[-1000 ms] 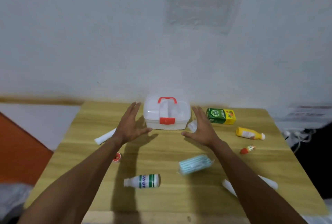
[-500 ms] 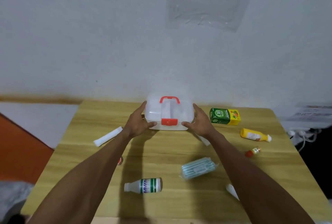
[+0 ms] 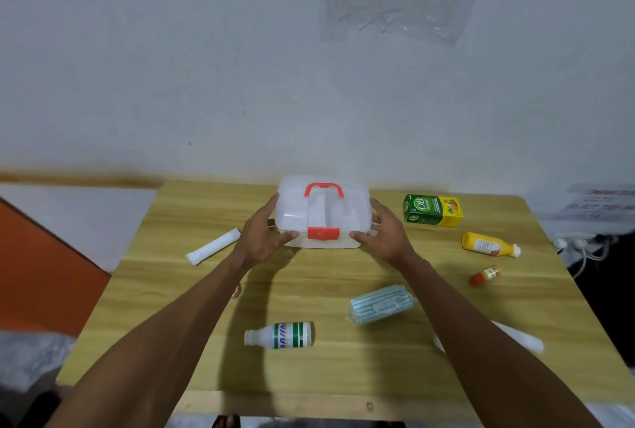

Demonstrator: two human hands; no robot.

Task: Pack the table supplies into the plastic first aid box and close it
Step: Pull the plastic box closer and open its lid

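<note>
Gripping the closed first aid box [image 3: 323, 214] from both sides, the left hand [image 3: 261, 238] and right hand [image 3: 385, 235] are clamped on its ends at the far middle of the desk [image 3: 343, 376]. Loose stuff everywhere: a white roll [image 3: 213, 246] far left, a green-and-yellow carton [image 3: 432, 210], yellow bottle [image 3: 488, 244] and tiny red-capped bottle [image 3: 485, 274] on the right. Nearer, a white bottle [image 3: 280, 335] and a mask pack [image 3: 381, 304] lie between the forearms, and another white roll [image 3: 522, 341] is partly hidden by the right arm.
</note>
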